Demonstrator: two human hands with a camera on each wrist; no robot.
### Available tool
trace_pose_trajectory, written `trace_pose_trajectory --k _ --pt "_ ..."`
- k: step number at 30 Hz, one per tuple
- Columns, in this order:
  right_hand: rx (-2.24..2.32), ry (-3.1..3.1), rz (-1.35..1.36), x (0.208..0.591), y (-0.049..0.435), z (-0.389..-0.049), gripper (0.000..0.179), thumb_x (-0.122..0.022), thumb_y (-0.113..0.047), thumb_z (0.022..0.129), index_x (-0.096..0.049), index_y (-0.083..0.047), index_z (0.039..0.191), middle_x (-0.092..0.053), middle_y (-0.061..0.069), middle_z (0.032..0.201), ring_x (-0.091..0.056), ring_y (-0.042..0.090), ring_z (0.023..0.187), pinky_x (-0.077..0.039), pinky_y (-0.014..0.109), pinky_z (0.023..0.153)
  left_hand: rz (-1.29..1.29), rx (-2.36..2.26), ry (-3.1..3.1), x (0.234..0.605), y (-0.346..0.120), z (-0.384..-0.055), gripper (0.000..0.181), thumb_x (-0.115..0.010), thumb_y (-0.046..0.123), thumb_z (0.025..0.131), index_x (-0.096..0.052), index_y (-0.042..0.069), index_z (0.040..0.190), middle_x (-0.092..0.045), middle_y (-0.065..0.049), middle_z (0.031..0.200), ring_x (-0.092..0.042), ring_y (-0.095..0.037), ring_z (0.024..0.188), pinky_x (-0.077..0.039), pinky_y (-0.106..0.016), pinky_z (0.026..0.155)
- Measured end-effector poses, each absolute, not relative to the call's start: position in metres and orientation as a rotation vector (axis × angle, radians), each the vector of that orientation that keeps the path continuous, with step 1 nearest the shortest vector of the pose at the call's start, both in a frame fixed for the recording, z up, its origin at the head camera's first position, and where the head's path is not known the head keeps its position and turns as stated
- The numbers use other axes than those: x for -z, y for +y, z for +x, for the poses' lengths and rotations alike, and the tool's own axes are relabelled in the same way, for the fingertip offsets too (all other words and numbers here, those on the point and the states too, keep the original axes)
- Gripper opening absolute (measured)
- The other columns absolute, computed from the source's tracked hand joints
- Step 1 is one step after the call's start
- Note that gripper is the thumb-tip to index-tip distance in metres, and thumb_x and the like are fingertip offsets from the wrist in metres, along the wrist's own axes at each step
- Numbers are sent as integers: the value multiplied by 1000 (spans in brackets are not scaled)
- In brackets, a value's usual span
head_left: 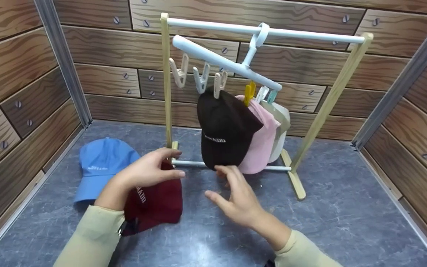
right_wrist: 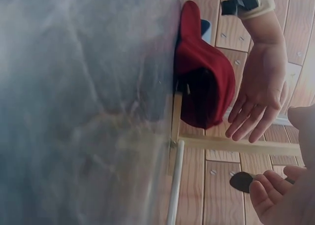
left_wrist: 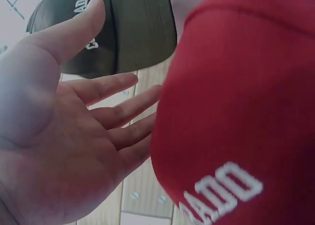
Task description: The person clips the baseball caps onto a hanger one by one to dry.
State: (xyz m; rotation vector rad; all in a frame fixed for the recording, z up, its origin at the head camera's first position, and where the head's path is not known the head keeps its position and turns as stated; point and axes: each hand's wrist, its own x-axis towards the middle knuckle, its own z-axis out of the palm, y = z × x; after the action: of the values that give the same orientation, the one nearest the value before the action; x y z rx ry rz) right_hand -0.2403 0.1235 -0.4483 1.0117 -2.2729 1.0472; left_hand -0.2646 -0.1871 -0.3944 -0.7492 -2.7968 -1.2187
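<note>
Gray marbled desk (head_left: 328, 222): your left grip (head_left: 148, 170) and right grip (head_left: 238, 200) empty, dark-red fabric cap (head_left: 161, 204) likely light, soft; take its brim (right_wrist: 189, 23).

I saw a matt cloth black cap (head_left: 225, 128), smooth plastic clothespins (head_left: 249, 93), and a worktop (head_left: 198, 248) glossy toward its near edge.

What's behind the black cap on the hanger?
Behind the black cap, the head view shows part of a pink cap, then something pale farther back. The rest of both is covered, and I can't tell whether the pale part is one cap or two.
</note>
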Motion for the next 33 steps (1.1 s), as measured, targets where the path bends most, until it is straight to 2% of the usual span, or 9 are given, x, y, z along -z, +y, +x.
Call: trace_pose_trajectory --k 5,10,13,19,23,29,33 --pt "-1089 -2371 1016 452 114 -237 65 -86 -34 101 -58 -2 150 -63 3 127 -65 20 114 -59 34 91 -687 1282 -2817 398 -198 -269 75 -83 41 100 -58 -5 155 -68 -22 147 -65 -42 135 -47 -59 118" --pt "-1205 -2488 1014 453 104 -236 65 -82 -40 103 -56 -6 152 -61 0 129 -64 22 115 -60 43 94 -659 1271 -2839 400 -202 -271 74 -83 41 100 -60 -5 153 -70 -21 142 -65 -39 134 -48 -58 117" --pt "-1266 -2566 1009 455 98 -235 68 -80 -44 104 -54 -5 155 -61 2 132 -65 28 118 -59 48 97 -668 1253 -2848 400 -204 -271 72 -82 41 101 -61 -6 151 -72 -19 139 -66 -38 130 -49 -58 115" --pt "-1365 -2708 987 459 83 -234 73 -77 -48 105 -52 -2 157 -63 13 137 -67 34 116 -59 46 96 -670 1218 -2870 401 -206 -272 61 -78 35 106 -64 -6 148 -71 -22 140 -65 -39 132 -48 -59 116" --pt "-1485 -2785 964 460 71 -234 77 -76 -47 106 -49 1 159 -64 17 140 -67 32 122 -58 44 99 -656 1187 -2896 401 -207 -272 58 -71 36 110 -64 -7 148 -70 -24 142 -63 -41 135 -46 -62 118" --pt "-1612 -2853 883 461 56 -233 74 -77 -50 104 -54 -2 156 -71 7 134 -70 23 121 -57 42 100 -630 1178 -2911 407 -208 -277 59 -67 40 112 -65 -7 146 -70 -23 141 -63 -42 136 -46 -62 117" --pt "-1779 -2806 808 463 47 -232 68 -80 -44 102 -58 -4 152 -74 5 123 -72 21 111 -61 39 90 -617 1189 -2912 412 -208 -280 55 -64 39 113 -66 -6 146 -70 -22 142 -62 -41 137 -46 -61 117"
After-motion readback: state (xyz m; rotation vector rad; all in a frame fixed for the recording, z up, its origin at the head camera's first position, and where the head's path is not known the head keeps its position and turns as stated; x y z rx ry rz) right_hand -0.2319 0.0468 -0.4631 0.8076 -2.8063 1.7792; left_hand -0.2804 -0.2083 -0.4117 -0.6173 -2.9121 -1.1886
